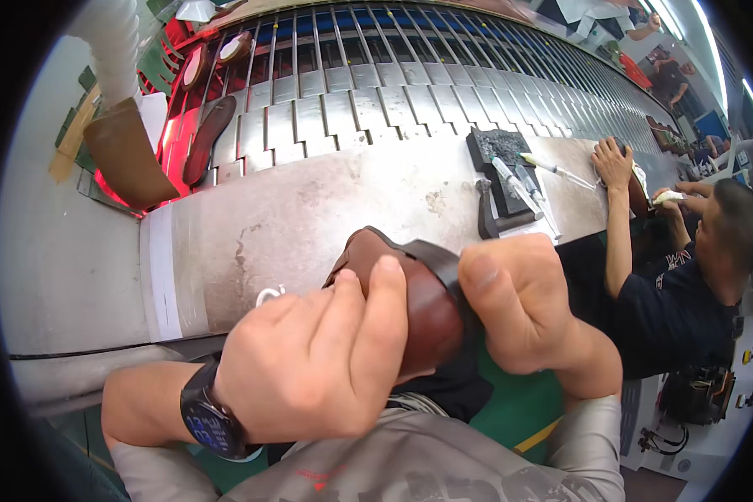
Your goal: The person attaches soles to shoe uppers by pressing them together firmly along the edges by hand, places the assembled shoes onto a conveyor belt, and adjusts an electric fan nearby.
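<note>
A glossy reddish-brown leather shoe (431, 322) is held up in front of my body, near the bench edge. My left hand (318, 360) wraps over its side, fingers pressed flat against the leather. Along its upper right edge runs a dark strip (431, 253) that looks like the sole. My right hand (514, 305) is closed in a fist on this strip, thumb bent on top; its fingertips are hidden. Part of the shoe is covered by my left hand. A small white loop (269, 293) shows just beyond my left knuckles.
Ahead lies a metal bench top (343, 197), with a slatted conveyor (335, 109) behind it. A black block (510, 155), syringes (514, 184) and a dark-headed hammer (485, 209) sit right of centre. A brown sole (209, 138) rests on the conveyor's left. A co-worker (694, 276) works at right.
</note>
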The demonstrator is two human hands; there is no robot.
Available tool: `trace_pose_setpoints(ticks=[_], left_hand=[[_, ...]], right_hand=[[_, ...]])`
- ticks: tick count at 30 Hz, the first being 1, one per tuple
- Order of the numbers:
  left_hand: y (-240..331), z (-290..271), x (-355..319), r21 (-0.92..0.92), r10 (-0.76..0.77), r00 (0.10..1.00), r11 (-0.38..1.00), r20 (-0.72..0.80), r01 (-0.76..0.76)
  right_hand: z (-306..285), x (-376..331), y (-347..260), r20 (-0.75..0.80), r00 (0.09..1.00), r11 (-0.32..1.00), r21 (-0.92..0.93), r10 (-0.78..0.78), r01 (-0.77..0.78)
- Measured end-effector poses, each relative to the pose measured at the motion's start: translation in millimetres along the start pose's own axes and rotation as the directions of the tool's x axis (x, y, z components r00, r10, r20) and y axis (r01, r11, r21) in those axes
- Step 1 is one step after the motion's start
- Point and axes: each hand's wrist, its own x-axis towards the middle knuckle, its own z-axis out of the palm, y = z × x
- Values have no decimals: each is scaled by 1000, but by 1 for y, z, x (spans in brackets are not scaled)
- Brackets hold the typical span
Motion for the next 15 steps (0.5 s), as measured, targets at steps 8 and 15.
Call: trace_pose_setpoints(ticks=[8,15], left_hand=[[9,4,-2,42,159,987,987,-38,-158],[5,35,-47,-121,99,985,986,-141,-116]], right_hand=[[-4,-19,3,115,978,897,-390,-176,207],[59,-64,64,-129,903,903,-196,-410,383]])
